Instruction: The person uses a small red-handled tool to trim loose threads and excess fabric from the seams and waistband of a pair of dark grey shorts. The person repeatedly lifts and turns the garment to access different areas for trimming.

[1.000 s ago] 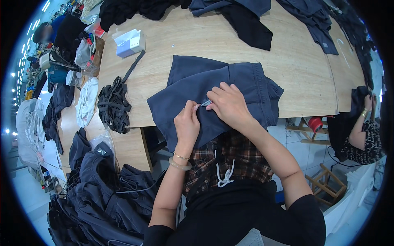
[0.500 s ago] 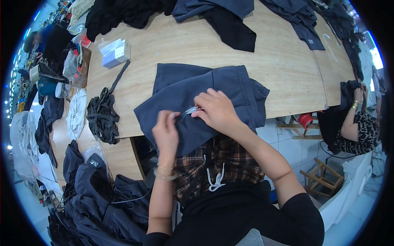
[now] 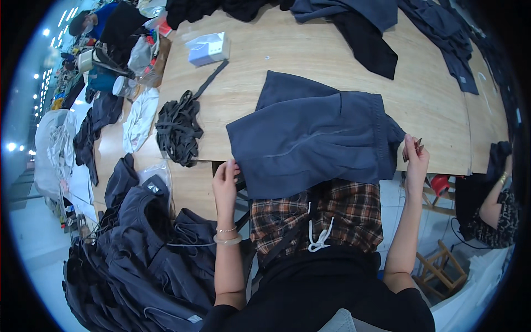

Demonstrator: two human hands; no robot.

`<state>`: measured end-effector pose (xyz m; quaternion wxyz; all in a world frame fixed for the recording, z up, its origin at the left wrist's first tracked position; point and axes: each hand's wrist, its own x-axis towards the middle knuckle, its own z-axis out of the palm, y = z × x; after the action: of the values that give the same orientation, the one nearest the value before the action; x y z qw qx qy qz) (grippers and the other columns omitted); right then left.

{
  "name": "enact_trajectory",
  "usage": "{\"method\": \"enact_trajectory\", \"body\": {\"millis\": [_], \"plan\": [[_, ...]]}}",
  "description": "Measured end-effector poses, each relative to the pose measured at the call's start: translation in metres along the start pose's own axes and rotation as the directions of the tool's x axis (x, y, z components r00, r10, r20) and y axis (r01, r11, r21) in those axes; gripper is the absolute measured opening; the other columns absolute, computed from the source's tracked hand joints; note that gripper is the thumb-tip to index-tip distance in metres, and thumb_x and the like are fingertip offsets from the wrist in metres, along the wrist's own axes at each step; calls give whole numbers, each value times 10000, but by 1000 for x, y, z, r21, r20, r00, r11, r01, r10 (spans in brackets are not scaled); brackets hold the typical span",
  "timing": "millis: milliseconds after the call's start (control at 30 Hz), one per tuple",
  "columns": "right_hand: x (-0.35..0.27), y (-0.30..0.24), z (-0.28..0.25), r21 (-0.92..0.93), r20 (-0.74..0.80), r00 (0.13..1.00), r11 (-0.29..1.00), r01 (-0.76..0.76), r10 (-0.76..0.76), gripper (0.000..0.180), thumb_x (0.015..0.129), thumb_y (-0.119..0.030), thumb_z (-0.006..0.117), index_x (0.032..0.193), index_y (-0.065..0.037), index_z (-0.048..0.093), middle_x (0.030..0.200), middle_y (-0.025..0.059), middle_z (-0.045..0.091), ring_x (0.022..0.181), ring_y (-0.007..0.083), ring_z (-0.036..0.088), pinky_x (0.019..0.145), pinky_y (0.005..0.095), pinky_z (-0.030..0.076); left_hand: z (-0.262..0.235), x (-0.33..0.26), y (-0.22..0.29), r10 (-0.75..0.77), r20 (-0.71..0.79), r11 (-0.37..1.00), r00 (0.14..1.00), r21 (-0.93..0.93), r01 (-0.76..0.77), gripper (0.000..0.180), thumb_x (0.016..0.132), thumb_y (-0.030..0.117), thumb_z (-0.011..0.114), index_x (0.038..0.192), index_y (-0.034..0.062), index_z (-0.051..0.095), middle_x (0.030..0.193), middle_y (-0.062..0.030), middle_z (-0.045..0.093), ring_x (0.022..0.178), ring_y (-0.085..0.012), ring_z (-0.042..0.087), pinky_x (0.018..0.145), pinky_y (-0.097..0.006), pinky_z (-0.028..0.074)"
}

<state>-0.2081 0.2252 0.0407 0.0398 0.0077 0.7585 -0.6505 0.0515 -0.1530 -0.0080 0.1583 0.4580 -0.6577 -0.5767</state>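
A pair of dark blue-grey shorts (image 3: 310, 133) with an elastic waistband lies across the table's near edge in front of me, lightly creased. My left hand (image 3: 225, 182) is at the leg hem on the left, its curled fingers closed on the cloth edge. Over at the waistband's right corner is my right hand (image 3: 416, 166), closed, its fingertips by the cloth. Small thread snips (image 3: 419, 146) stick out of its fingers; their blades are mostly hidden.
A bundle of dark strips (image 3: 180, 130) and a tissue box (image 3: 209, 50) lie on the wooden table (image 3: 332, 61). Dark garments (image 3: 144, 249) are heaped at my lower left. More clothing (image 3: 365, 44) lies along the far side. A wooden stool (image 3: 441, 268) and another person's arm (image 3: 492, 205) are at right.
My hands have moved apart from the middle of the shorts, the left to the hem and the right to the waistband. The cloth lies flatter. The view has shifted, too.
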Motion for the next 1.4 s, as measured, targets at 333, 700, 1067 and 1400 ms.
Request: {"method": "enact_trajectory", "body": {"millis": [333,700,1067,1400], "plan": [[-53,-74,132,51,622,755,973,225,-207,187,877,-154,757,939,5,681,887,22,618,813,94,587,711,249,475,20,-31,80,-3,255,818,967,-556,150,201,998,162,631,1053,-19,699,910,-29,705,803,-59,630,692,-205,476],[-12,-89,126,276,327,939,961,14,-107,135,878,-131,765,844,-37,674,770,-33,629,696,35,544,653,204,437,63,-45,162,104,636,991,764,-1,-134,200,895,62,732,1055,-57,722,909,-41,733,797,-47,620,719,-185,478],[7,-87,59,299,414,892,953,54,-180,109,813,-67,770,911,-40,731,786,-30,635,727,52,578,633,206,447,81,-36,158,77,564,847,822,398,-352,516,1012,397,576,1165,-85,682,1006,-152,743,988,-296,704,891,-379,527],[-63,-60,48,-94,894,449,970,225,-18,145,816,-89,776,944,-36,734,850,28,638,773,127,602,696,283,460,111,-53,115,68,463,770,884,-588,248,521,923,-38,640,1405,1,444,1237,-102,634,1123,-157,608,996,-313,483]]}}
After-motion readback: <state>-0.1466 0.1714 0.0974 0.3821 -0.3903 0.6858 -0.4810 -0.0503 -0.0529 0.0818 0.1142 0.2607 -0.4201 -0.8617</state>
